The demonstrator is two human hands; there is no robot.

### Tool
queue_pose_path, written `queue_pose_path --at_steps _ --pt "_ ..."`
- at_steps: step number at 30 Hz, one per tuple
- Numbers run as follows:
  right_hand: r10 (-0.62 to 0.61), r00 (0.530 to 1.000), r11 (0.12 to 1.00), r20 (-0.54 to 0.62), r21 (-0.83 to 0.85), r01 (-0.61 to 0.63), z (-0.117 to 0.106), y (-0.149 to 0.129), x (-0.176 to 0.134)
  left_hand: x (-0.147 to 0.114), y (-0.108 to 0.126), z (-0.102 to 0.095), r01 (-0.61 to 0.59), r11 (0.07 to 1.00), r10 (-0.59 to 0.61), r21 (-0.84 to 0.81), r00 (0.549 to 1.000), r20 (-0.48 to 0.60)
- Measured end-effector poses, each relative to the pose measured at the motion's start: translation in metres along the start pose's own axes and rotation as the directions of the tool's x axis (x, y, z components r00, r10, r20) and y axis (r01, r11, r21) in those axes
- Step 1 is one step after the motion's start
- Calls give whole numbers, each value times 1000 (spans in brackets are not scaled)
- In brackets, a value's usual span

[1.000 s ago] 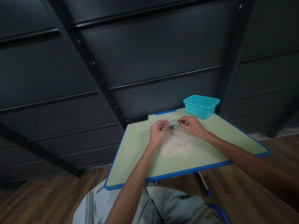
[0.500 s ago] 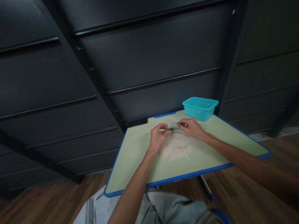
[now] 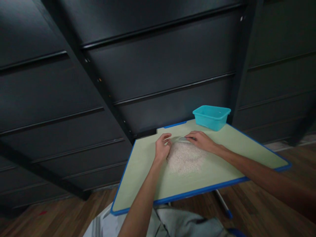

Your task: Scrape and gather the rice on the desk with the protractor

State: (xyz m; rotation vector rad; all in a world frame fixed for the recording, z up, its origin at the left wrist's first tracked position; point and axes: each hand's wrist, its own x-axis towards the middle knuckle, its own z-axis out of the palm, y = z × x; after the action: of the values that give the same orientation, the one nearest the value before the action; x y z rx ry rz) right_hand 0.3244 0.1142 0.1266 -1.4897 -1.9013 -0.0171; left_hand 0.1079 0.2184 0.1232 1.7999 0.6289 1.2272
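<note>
A pale heap of small grains, like rice [image 3: 186, 159], lies spread on a light green tabletop [image 3: 217, 168]. My right hand [image 3: 200, 140] is at the far right side of the heap, its fingers closed on the end of a thin, greyish, partly see-through thing [image 3: 182, 139]. That thing reaches left from the fingertips, low over the heap's far edge; its kind is too blurred to tell. At the heap's left edge is my left hand [image 3: 163, 146], fingers bent and apart, with nothing visible in them.
A turquoise plastic basin [image 3: 211, 118] stands at the far right corner. Blue edging [image 3: 197, 193] runs round the table. Beyond rises a dark panelled wall [image 3: 160, 62], with a small black item [image 3: 146, 133] at the table's back edge. My legs [image 3: 182, 220] are below the near edge.
My left hand has moved left and slightly down, away from the thin see-through thing. The right hand still holds that thing, which now lies lower and flatter over the grains.
</note>
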Motion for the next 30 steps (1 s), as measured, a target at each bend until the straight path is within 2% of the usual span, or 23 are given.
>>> queue_pose_path --at_steps 5,8,12,17,21,25,28,30 --pt "-10 1000 1000 -1 27 10 1 -5 0 2 -6 -3 49 997 -47 58 998 -40" --pt "1 1000 999 -19 43 0 2 -3 3 3 -7 -5 75 990 -63 115 992 -106" --pt "-38 999 997 35 68 35 4 4 17 3 -7 -8 104 978 -69 180 979 -191" --pt "-108 987 990 121 101 96 14 1 43 2 -8 -8 134 971 -96 196 976 -196" --pt "-137 975 988 177 101 121 18 -11 46 0 -10 -7 145 972 -113 187 978 -175" --pt "-81 990 997 118 -8 82 -2 -11 26 -12 -3 -5 136 973 -118 184 987 -108" --pt "34 999 988 16 -148 -32 -30 -2 -2 -26 6 -6 118 976 -113 184 993 -36" --pt "96 995 963 5 -252 -92 -46 1 -24 -34 11 -8 102 977 -101 188 995 -11"
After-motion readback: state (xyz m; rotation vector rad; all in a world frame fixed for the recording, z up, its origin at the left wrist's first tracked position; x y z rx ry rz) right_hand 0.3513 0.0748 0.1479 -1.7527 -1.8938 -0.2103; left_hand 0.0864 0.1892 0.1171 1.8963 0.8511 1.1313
